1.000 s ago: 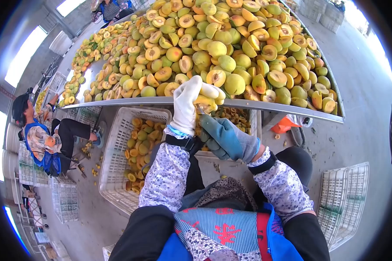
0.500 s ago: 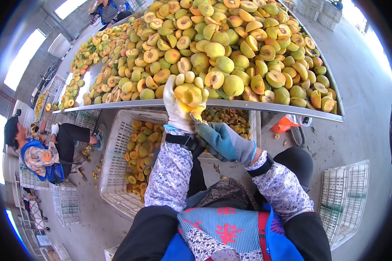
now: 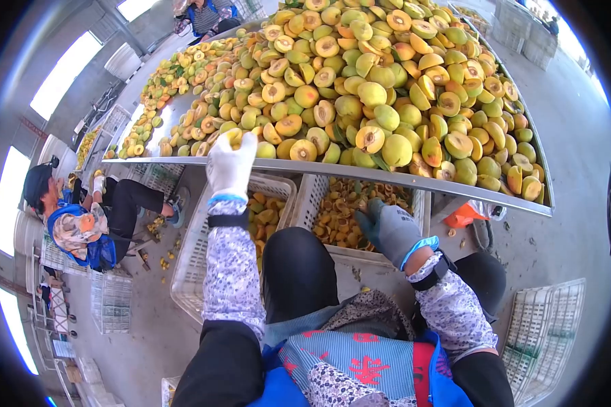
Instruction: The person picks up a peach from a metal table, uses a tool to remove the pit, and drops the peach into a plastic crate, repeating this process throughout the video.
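1. they've parted! left hand [image 3: 229, 169] and right hand [image 3: 390, 232] sit apart; shared work looks paused.
2. left fingers bracket a fruit piece [image 3: 234, 137] at the table's [image 3: 305, 167] edge; can't tell if gripped.
3. right hovers over the crate [image 3: 421, 207], grip hidden, can't tell.

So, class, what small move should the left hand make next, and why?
Perhaps the left hand should secure the fruit beside its thumb: it has reached that fruit at the table's edge, but a firm grip isn't visible. The right hand is apart, over the crate.
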Action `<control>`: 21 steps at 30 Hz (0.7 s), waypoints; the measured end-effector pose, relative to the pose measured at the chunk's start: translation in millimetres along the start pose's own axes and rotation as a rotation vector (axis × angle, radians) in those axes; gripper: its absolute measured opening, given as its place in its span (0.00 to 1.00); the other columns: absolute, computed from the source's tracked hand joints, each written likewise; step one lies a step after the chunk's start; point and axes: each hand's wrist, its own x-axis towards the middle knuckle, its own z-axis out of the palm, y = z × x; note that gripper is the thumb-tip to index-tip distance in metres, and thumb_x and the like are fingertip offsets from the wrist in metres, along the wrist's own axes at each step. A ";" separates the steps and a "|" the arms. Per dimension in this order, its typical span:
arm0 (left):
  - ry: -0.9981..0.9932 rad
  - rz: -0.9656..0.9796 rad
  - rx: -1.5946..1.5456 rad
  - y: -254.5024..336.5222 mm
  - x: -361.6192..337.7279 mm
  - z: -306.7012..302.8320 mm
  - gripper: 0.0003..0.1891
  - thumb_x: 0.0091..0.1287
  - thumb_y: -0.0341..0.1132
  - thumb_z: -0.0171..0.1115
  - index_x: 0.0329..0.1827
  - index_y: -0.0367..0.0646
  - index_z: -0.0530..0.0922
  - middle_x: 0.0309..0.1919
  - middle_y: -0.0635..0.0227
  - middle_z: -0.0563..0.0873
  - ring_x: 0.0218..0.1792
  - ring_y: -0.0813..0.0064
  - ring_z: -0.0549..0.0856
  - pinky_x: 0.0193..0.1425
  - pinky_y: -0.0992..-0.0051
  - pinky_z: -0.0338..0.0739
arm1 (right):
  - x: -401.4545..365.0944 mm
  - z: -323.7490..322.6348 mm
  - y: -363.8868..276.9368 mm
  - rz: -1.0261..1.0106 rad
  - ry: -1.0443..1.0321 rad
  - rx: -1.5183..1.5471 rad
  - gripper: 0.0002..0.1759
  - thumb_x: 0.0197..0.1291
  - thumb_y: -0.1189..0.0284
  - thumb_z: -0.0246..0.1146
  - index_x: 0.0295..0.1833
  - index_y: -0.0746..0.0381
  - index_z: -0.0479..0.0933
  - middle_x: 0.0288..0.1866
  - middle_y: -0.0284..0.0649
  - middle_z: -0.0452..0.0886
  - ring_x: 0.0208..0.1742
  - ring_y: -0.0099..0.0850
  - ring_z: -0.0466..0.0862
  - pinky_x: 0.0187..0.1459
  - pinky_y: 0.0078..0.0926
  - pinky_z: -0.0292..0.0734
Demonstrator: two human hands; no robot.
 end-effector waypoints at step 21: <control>-0.598 0.107 -1.049 105.4 -49.4 15.6 0.20 0.81 0.44 0.54 0.56 0.34 0.85 0.43 0.72 0.87 0.45 0.85 0.82 0.54 0.80 0.75 | 14.5 -28.2 -42.5 -0.268 0.350 0.607 0.15 0.74 0.62 0.61 0.46 0.66 0.77 0.31 0.56 0.83 0.33 0.56 0.85 0.31 0.48 0.75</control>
